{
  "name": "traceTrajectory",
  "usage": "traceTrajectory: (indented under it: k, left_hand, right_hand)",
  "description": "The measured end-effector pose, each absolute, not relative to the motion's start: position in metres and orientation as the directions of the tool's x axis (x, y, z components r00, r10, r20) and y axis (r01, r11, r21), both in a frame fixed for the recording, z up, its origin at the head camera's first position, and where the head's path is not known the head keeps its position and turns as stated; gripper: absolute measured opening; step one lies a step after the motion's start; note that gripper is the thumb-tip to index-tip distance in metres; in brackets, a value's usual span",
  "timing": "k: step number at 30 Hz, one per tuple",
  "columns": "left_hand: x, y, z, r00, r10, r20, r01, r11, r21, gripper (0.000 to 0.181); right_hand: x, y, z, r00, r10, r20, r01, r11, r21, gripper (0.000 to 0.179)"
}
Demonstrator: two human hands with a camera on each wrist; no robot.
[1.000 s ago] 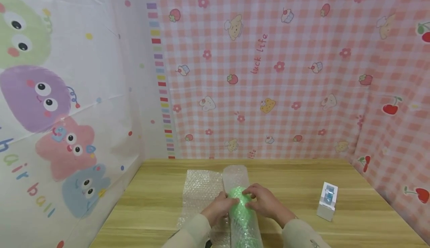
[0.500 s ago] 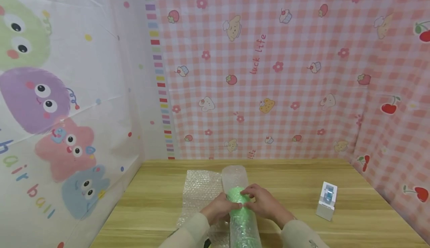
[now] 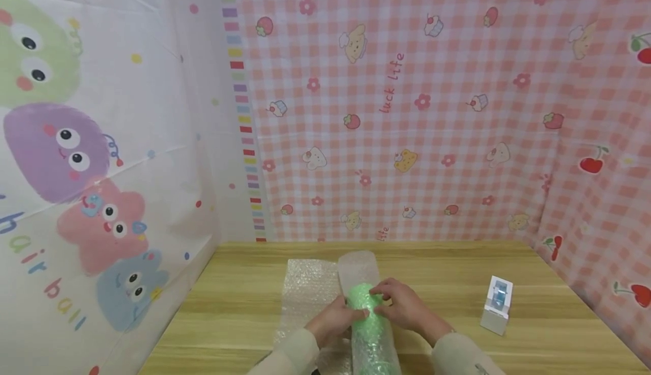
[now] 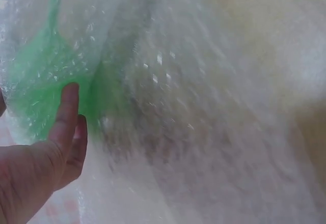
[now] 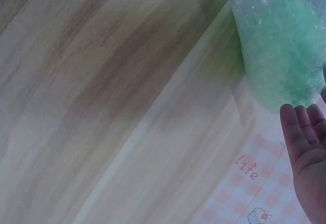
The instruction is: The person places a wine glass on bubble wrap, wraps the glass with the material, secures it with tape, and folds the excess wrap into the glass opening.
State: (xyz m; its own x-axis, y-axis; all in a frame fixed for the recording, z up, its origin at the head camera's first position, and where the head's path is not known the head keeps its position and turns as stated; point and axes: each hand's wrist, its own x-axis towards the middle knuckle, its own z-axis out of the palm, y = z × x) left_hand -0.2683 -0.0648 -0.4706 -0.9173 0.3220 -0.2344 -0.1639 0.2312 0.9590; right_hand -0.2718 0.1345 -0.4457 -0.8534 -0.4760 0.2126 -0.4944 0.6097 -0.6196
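Observation:
A green stemmed goblet (image 4: 38, 61) lies rolled in clear bubble wrap (image 3: 375, 348), its bowl toward the far side and its stem showing through the film. My left hand (image 3: 333, 319) holds the roll from the left, thumb laid over the green bowl. From the right, my right hand (image 3: 407, 308) holds the same bowl end, thumb and forefinger bent against the wrap. In the right wrist view its fingers (image 5: 290, 127) reach the rounded green end. The left hand's far fingers are partly hidden by the roll.
Loose bubble wrap (image 3: 309, 284) spreads flat to the left of the roll, and a strip extends beyond its far end. A white box with a blue tape dispenser (image 3: 497, 301) stands on the right of the wooden table (image 3: 437, 262). Printed cloths (image 3: 447, 70) hang behind and beside it.
My left thumb has slid slightly toward me and right along the wrapped goblet. The right hand keeps its place on the roll; the view shifts a little.

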Motion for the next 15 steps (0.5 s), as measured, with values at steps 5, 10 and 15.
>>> traceTrajectory:
  k: [5,10,15]
  left_hand:
    - [-0.266,-0.07,-0.476,-0.888,0.399,-0.229,-0.173,0.172,0.97,0.058]
    - [-0.264,-0.076,-0.478,-0.871,0.434,-0.23,-0.188,0.137,0.972,0.06]
    - [-0.263,-0.078,-0.479,-0.875,0.431,-0.221,-0.165,0.165,0.972,0.06]
  right_hand:
    - [-0.272,0.132,-0.444,-0.83,-0.509,0.227,-0.534,0.61,-0.585,0.031]
    - [-0.271,0.125,-0.443,-0.819,-0.514,0.255,-0.563,0.632,-0.533,0.032]
    - [-0.268,0.119,-0.441,-0.837,-0.492,0.241,-0.538,0.657,-0.528,0.031]
